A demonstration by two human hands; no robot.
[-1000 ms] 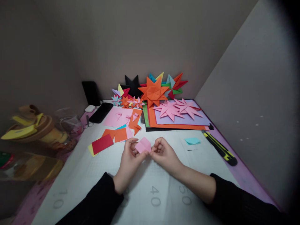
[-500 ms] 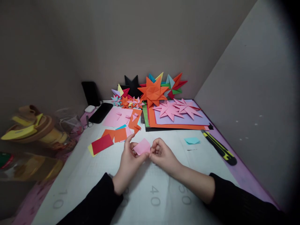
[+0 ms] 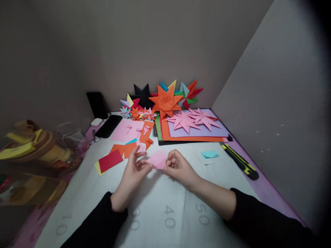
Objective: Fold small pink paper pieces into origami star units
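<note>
A small piece of pink paper (image 3: 157,159) is held up above the white, number-marked mat (image 3: 152,203). My left hand (image 3: 136,168) pinches its left corner between thumb and a finger, with the index finger raised. On the opposite side, my right hand (image 3: 178,168) grips the right edge, its fingers curled in. A folded light-blue paper (image 3: 210,154) lies to the right of my right hand. Left of my left hand are a red paper (image 3: 110,161) over a yellow one and orange squares (image 3: 130,150).
A yellow-and-black utility knife (image 3: 240,161) lies along the right edge. Pink paper stars (image 3: 184,121) rest on stacked coloured sheets at the back, before an orange star (image 3: 166,101). Phones (image 3: 109,126), small scissors (image 3: 94,136) and a bottle (image 3: 33,188) are on the left.
My left hand has shifted left and now pinches the pink paper's left corner instead of holding it from below. My right hand keeps its hold. The view has shifted slightly.
</note>
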